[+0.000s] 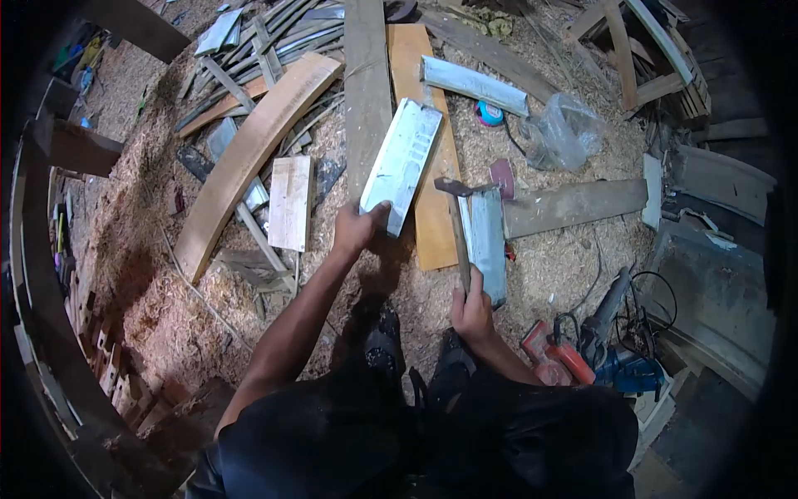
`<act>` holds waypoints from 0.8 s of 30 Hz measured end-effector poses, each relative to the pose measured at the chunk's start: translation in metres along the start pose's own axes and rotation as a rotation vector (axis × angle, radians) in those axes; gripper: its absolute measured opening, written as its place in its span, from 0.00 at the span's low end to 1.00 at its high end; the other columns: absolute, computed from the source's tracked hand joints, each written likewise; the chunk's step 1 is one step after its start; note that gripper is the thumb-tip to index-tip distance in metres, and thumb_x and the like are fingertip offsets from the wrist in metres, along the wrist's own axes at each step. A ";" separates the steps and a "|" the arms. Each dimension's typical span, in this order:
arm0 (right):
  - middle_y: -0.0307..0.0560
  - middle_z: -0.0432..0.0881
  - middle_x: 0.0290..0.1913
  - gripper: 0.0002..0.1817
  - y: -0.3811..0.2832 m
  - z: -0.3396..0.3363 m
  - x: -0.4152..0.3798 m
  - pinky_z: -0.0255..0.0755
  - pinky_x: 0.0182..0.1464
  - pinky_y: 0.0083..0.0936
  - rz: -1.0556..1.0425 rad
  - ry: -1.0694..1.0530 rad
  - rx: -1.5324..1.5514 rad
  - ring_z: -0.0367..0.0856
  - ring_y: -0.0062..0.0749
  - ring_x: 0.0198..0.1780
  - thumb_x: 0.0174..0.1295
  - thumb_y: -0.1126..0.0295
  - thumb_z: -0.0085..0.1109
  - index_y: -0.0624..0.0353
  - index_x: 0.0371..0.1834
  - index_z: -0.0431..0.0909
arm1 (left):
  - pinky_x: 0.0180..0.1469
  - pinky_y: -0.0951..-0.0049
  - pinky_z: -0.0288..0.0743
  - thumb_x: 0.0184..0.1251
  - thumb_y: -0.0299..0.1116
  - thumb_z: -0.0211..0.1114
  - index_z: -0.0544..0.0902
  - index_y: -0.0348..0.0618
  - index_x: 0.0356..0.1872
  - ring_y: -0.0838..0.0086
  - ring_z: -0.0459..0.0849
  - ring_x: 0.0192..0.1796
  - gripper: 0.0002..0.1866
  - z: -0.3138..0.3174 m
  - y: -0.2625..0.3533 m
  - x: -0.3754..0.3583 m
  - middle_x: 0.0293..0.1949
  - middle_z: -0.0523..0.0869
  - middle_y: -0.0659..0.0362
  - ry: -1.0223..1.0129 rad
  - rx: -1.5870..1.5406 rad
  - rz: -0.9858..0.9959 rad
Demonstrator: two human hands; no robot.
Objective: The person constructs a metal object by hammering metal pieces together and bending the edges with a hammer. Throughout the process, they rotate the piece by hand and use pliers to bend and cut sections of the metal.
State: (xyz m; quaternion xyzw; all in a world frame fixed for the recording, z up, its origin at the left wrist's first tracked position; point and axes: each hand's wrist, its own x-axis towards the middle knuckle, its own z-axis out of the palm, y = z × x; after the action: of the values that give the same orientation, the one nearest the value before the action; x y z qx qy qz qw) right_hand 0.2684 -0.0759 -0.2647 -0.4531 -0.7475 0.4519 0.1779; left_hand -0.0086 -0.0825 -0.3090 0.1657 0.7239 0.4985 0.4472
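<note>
My left hand [362,226] grips the near end of a short board with worn pale-blue paint [402,162], thumb on its top face. The board slants up and to the right. In my right hand [472,309] is the wooden handle of a hammer [457,220], its dark head at the far end. Just right of the handle, a second pale-blue painted piece of wood [489,249] lies on the floor. An orange-brown plank [436,237] runs beneath the hammer and the held board.
Wood shavings cover the floor. A curved beam [249,158] and a pale block [290,204] lie left. Farther off are a blue tape measure [489,113] and a clear plastic bag [567,129]. A red power tool [555,353] and a blue corded one [628,366] sit right.
</note>
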 end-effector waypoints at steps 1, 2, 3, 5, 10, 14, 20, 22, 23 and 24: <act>0.79 0.78 0.40 0.25 0.001 0.001 0.005 0.75 0.41 0.52 -0.036 -0.007 -0.009 0.80 0.75 0.44 0.69 0.73 0.48 0.71 0.68 0.58 | 0.44 0.71 0.79 0.63 0.35 0.71 0.83 0.28 0.49 0.72 0.87 0.39 0.20 0.000 0.002 0.002 0.40 0.89 0.52 -0.004 0.003 -0.016; 0.78 0.78 0.39 0.25 0.003 0.001 0.012 0.75 0.41 0.52 -0.077 -0.013 -0.021 0.80 0.75 0.43 0.69 0.73 0.48 0.72 0.67 0.58 | 0.45 0.70 0.80 0.63 0.35 0.71 0.83 0.28 0.50 0.71 0.88 0.41 0.21 0.001 0.004 0.005 0.41 0.89 0.50 -0.008 0.004 -0.027; 0.78 0.79 0.39 0.25 0.004 0.002 0.015 0.75 0.40 0.52 -0.116 -0.020 -0.031 0.80 0.74 0.42 0.69 0.73 0.48 0.72 0.67 0.58 | 0.46 0.70 0.80 0.63 0.35 0.71 0.83 0.28 0.50 0.71 0.88 0.41 0.21 0.002 0.003 0.006 0.41 0.89 0.50 -0.009 0.001 -0.027; 0.76 0.80 0.37 0.24 -0.012 -0.001 0.017 0.75 0.39 0.53 -0.113 0.090 0.043 0.81 0.74 0.40 0.70 0.73 0.49 0.71 0.66 0.59 | 0.46 0.70 0.80 0.63 0.35 0.71 0.83 0.28 0.49 0.71 0.88 0.41 0.21 0.001 0.000 0.008 0.41 0.89 0.50 -0.009 -0.001 -0.027; 0.76 0.81 0.36 0.25 -0.007 0.000 0.020 0.75 0.36 0.55 0.001 -0.217 -0.216 0.82 0.72 0.38 0.69 0.71 0.52 0.69 0.65 0.59 | 0.46 0.69 0.80 0.63 0.36 0.71 0.84 0.29 0.49 0.70 0.88 0.41 0.20 0.001 0.001 0.005 0.41 0.89 0.50 -0.006 0.042 0.003; 0.78 0.80 0.37 0.23 -0.016 0.001 0.011 0.74 0.42 0.57 -0.105 0.072 0.024 0.80 0.74 0.42 0.70 0.68 0.49 0.62 0.66 0.60 | 0.47 0.68 0.80 0.63 0.36 0.70 0.84 0.29 0.50 0.70 0.88 0.42 0.20 -0.003 -0.004 0.007 0.41 0.90 0.50 -0.003 0.076 -0.033; 0.71 0.81 0.37 0.22 -0.031 -0.008 0.030 0.75 0.41 0.51 -0.018 -0.108 -0.038 0.80 0.72 0.43 0.69 0.72 0.49 0.66 0.64 0.61 | 0.47 0.70 0.80 0.64 0.35 0.71 0.83 0.29 0.50 0.71 0.87 0.42 0.20 0.001 0.001 0.006 0.42 0.89 0.50 -0.024 0.011 0.001; 0.68 0.81 0.37 0.19 -0.033 -0.001 0.023 0.74 0.40 0.48 -0.087 0.012 0.116 0.82 0.68 0.40 0.71 0.70 0.48 0.66 0.61 0.64 | 0.47 0.70 0.79 0.64 0.36 0.70 0.82 0.28 0.50 0.71 0.87 0.42 0.20 -0.001 -0.002 0.006 0.42 0.89 0.50 -0.039 -0.015 -0.009; 0.67 0.81 0.36 0.17 -0.029 0.003 0.022 0.74 0.39 0.46 -0.077 -0.002 0.124 0.82 0.67 0.39 0.72 0.68 0.48 0.66 0.59 0.65 | 0.48 0.70 0.79 0.65 0.36 0.70 0.82 0.28 0.50 0.71 0.87 0.42 0.20 -0.001 -0.001 0.008 0.42 0.89 0.50 -0.049 -0.030 -0.007; 0.66 0.81 0.36 0.16 -0.023 0.007 0.022 0.74 0.38 0.45 -0.070 -0.017 0.131 0.82 0.66 0.38 0.73 0.67 0.48 0.65 0.58 0.66 | 0.48 0.70 0.79 0.65 0.37 0.70 0.82 0.28 0.51 0.71 0.87 0.42 0.21 0.000 -0.001 0.008 0.42 0.89 0.50 -0.094 -0.092 -0.032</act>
State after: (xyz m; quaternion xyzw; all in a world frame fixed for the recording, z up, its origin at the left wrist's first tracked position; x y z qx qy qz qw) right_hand 0.2401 -0.0654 -0.2522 -0.4105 -0.7330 0.4973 0.2167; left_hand -0.0131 -0.0771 -0.3137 0.1565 0.6810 0.5156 0.4958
